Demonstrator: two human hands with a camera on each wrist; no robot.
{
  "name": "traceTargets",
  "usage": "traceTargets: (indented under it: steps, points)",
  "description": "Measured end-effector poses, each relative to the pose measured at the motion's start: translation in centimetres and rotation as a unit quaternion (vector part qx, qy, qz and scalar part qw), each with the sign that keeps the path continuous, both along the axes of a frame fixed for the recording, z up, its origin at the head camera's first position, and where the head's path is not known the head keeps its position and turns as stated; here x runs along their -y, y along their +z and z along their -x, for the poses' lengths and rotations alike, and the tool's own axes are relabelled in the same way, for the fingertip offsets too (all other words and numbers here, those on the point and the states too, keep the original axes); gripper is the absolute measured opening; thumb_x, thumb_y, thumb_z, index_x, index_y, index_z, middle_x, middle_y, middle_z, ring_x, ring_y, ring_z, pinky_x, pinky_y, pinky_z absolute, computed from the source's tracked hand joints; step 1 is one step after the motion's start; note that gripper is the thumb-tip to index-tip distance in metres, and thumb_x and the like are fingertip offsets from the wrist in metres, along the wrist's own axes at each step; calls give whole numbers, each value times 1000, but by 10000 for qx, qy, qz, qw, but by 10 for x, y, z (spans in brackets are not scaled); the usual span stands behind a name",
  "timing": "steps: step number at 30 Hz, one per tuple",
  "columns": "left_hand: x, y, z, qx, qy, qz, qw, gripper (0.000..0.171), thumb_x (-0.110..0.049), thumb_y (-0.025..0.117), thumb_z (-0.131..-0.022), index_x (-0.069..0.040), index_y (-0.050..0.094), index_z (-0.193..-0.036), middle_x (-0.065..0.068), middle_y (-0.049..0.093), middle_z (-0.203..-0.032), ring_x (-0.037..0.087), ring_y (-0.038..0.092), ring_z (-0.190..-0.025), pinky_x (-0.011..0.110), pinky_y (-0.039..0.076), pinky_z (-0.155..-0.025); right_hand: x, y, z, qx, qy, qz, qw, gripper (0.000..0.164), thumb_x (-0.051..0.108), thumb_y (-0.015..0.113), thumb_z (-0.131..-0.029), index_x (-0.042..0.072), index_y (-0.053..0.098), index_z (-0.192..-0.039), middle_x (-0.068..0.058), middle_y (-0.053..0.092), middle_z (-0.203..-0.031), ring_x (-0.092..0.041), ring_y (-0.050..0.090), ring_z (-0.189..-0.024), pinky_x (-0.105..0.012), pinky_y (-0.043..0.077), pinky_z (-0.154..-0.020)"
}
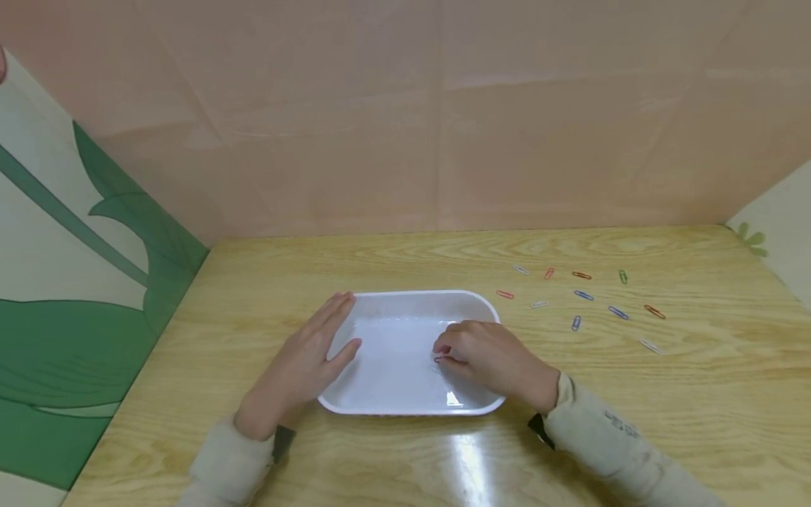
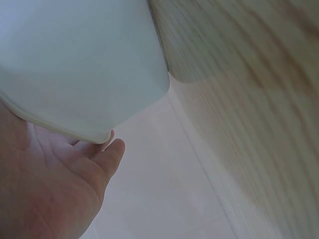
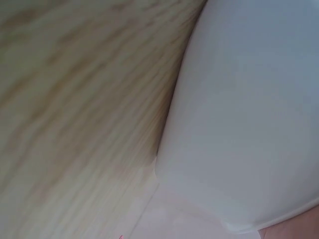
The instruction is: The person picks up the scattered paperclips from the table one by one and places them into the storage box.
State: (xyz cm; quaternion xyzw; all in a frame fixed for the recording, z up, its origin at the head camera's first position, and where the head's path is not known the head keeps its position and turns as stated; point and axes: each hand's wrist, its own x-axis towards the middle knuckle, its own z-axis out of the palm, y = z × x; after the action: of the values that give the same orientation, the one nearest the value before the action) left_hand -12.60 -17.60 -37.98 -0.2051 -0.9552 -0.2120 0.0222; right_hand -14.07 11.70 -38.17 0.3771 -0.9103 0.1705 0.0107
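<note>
A white rectangular tray (image 1: 393, 373) with rounded corners sits on the wood-grain table. My left hand (image 1: 303, 362) rests over its left rim, fingers straight and thumb reaching inward. In the left wrist view, the palm (image 2: 55, 184) lies against the tray's rim. Inside the right half of the tray, my right hand (image 1: 491, 355) pinches a small red paper clip (image 1: 437, 360) between thumb and fingertips, low over the tray floor. The right wrist view is mostly filled by the tray's outer wall (image 3: 239, 109), which hides the fingers and the clip.
Several loose paper clips lie right of the tray, among them a pink one (image 1: 505, 294), a green one (image 1: 624, 276), a blue one (image 1: 618, 313) and a white one (image 1: 650, 346). A pinkish covering (image 1: 437, 141) rises behind the table (image 1: 266, 282).
</note>
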Motion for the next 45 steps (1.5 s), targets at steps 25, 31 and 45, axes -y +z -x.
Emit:
traceTargets:
  steps: [25, 31, 45]
  points:
    - [0, -2, -2, -19, 7, -2, 10000, 69, -38, 56, -100, -7, 30, -156, 11, 28, -163, 33, 28, -151, 53, 30, -121, -19, 18, 2, 387, 99, 929, 9949, 16, 10, 70, -91, 7, 74, -107, -1, 73, -103, -15, 69, -96, -31, 59, -82]
    - [0, -1, -1, -17, 0, 9, 10000, 69, -39, 55, -101, -7, 30, -156, 12, 28, -163, 33, 28, -150, 52, 30, -121, -29, 24, 1, -25, -43, 1136, 9935, 17, 7, 70, -90, 8, 73, -107, 1, 73, -107, -18, 69, -102, -41, 58, -91]
    - [-1, 0, 0, 52, 18, -28, 10000, 68, -38, 54, -101, -7, 29, -156, 12, 28, -163, 33, 28, -151, 52, 29, -121, -57, 28, 4, -685, -226, 1411, 9874, 19, 2, 74, -84, 6, 73, -103, -2, 73, -104, -19, 69, -98, -38, 62, -80]
